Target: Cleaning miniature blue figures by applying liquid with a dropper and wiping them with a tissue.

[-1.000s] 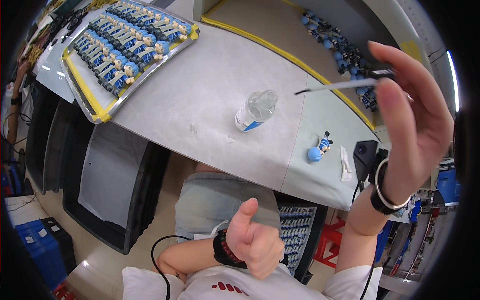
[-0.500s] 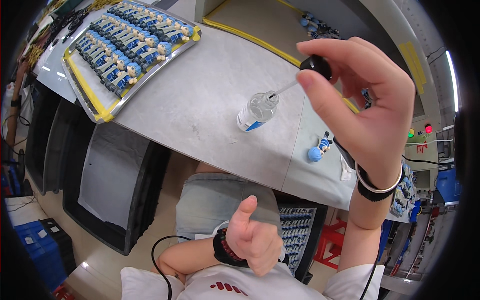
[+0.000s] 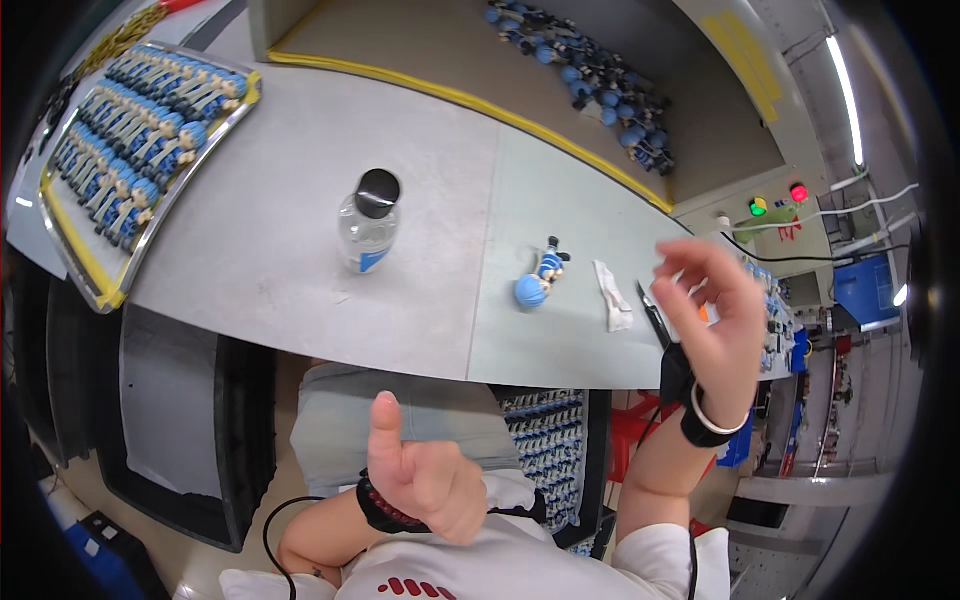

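Note:
A clear glass bottle (image 3: 368, 240) with a blue-and-white label stands on the grey table, its black cap (image 3: 378, 193) on top. My right hand (image 3: 715, 320) is above the table's right part, away from the bottle, its curved fingers apart and nothing visible in them. Just left of it lie a slim dark tool (image 3: 655, 318), partly covered by the hand, and a crumpled white strip (image 3: 612, 297). A small blue-haired figurine (image 3: 540, 278) lies between these and the bottle. Low in front of my body, my left hand (image 3: 430, 485) is closed with the thumb pointing up; nothing shows in it.
Rows of similar figurines fill a yellow-taped tray (image 3: 115, 290) at the left. Behind the table, an open-fronted booth (image 3: 420, 60) holds a pile of figurines. Black crates (image 3: 235, 440) stand below left, and another tray of figurines (image 3: 545, 440) sits beside my lap.
The black cap with its applicator has gone from my right hand onto the bottle. My right hand has let go and moved down and away to the right. The view has shifted right.

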Motion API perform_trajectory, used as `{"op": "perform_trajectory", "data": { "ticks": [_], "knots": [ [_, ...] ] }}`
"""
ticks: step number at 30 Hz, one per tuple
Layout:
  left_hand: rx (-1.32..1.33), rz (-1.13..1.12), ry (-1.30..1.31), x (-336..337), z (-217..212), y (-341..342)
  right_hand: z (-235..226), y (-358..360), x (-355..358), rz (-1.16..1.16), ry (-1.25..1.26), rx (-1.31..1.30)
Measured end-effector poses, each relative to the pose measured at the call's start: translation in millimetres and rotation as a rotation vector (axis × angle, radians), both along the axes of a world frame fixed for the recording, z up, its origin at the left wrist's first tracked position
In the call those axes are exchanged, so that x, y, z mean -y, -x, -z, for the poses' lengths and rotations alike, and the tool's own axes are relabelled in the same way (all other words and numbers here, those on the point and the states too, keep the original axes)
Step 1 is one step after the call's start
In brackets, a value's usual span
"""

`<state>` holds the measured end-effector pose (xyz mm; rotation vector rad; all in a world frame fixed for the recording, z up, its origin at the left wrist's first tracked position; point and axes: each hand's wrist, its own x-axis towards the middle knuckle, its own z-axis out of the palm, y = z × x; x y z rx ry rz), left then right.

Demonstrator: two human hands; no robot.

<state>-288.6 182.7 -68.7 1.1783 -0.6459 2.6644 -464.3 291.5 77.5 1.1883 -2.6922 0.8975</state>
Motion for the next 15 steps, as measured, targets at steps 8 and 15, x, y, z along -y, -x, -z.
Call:
{"op": "perform_trajectory", "data": {
  "ticks": [8,15],
  "knots": [
    [0.285,0.037,0.313,3.2,10.5,10.3,70.2,-1.3,-53.7,0.317,-0.111,0.047],
    [0.485,-0.097,0.601,3.2,5.0,6.4,79.6,7.4,-58.1,0.098,-0.164,-0.094]
  ]
}}
